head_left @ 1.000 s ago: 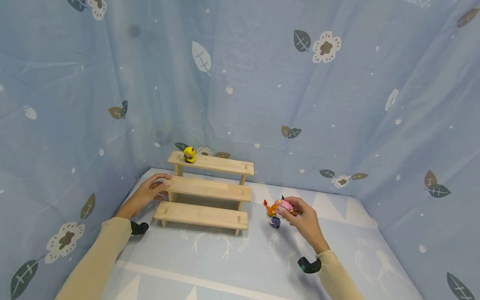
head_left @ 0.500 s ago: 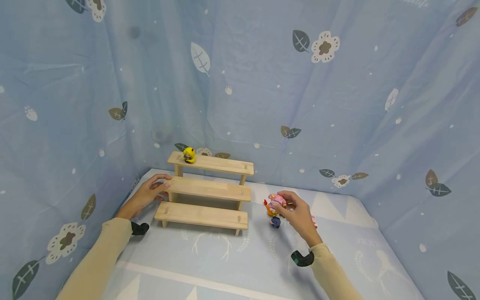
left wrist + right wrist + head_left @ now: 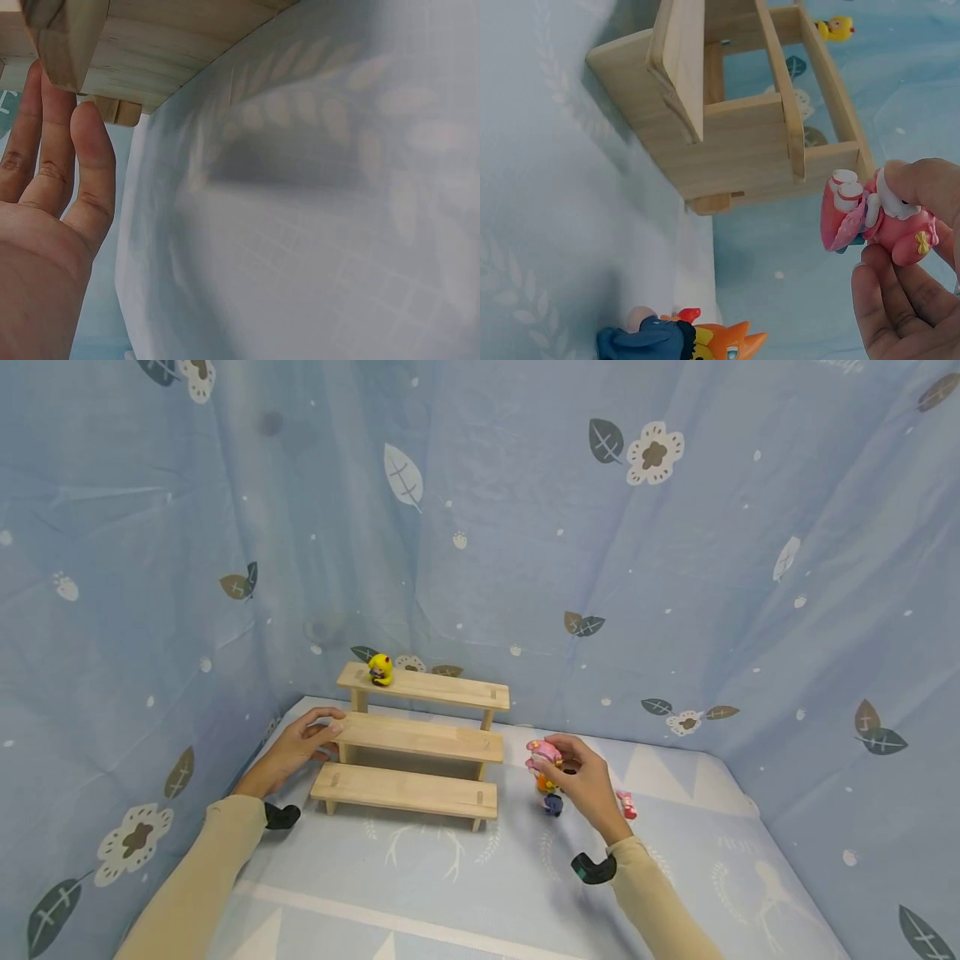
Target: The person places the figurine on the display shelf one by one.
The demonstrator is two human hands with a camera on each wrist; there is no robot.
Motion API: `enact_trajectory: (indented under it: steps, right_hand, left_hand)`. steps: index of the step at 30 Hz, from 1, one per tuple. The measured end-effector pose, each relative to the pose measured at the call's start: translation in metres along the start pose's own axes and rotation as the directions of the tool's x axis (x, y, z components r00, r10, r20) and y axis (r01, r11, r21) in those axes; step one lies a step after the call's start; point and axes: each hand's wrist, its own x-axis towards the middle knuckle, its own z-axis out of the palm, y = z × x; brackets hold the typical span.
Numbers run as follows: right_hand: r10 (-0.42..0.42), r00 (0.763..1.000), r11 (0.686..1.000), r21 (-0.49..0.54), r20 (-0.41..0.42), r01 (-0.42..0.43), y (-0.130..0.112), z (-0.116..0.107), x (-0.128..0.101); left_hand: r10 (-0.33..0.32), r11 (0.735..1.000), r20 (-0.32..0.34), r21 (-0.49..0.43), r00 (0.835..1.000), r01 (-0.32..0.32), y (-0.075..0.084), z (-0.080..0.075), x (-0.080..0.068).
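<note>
A three-step wooden shelf [image 3: 420, 739] stands on the blue cloth; the right wrist view shows its end [image 3: 727, 142]. A yellow figure [image 3: 380, 669] sits on the top step, seen small [image 3: 834, 28] from the wrist. My right hand [image 3: 577, 777] pinches a pink figure [image 3: 542, 752] [image 3: 874, 217] in the air just right of the shelf. Below it on the cloth stand an orange figure [image 3: 545, 783] [image 3: 727, 341] and a dark blue figure [image 3: 553, 804] [image 3: 645, 339]. My left hand [image 3: 296, 747] rests with straight fingers [image 3: 56, 142] against the shelf's left end [image 3: 67, 37].
A small red and pink figure [image 3: 627, 805] lies on the cloth right of my right hand. Blue leaf-print fabric walls [image 3: 675, 568] close in the back and both sides. Black wrist mounts [image 3: 592, 867] sit on both sleeves.
My right hand has lifted the pink figure up and leftward, closer to the shelf. That uncovered the small red and pink figure on the cloth. The left hand has stayed put.
</note>
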Motion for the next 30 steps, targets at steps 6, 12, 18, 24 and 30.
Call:
enact_trajectory:
  steps: [6, 12, 18, 24, 30]
  right_hand:
    - [-0.013, 1.000, 1.000, -0.001, -0.015, 0.013, -0.003, 0.006, 0.005]
    - [0.000, 1.000, 1.000, -0.008, -0.003, 0.000, -0.008, 0.012, 0.009]
    - [-0.030, 1.000, 0.999, 0.027, 0.002, 0.030, -0.014, 0.018, 0.015]
    - [-0.067, 0.998, 0.997, 0.027, 0.001, 0.067, -0.022, 0.024, 0.021]
    - [-0.136, 0.991, 0.989, 0.059, 0.004, 0.136, -0.044, 0.030, 0.027]
  left_hand:
    - [0.011, 1.000, 0.007, -0.009, 1.000, -0.011, 0.012, 0.002, -0.006]
    - [0.003, 1.000, 0.007, -0.011, 1.000, -0.003, 0.011, 0.002, -0.005]
    - [-0.005, 1.000, 0.009, -0.011, 1.000, 0.005, 0.009, 0.002, -0.006]
    - [-0.004, 1.000, 0.008, -0.024, 1.000, 0.004, 0.006, 0.001, -0.005]
    - [-0.003, 1.000, 0.001, -0.019, 1.000, 0.003, -0.004, 0.000, 0.000]
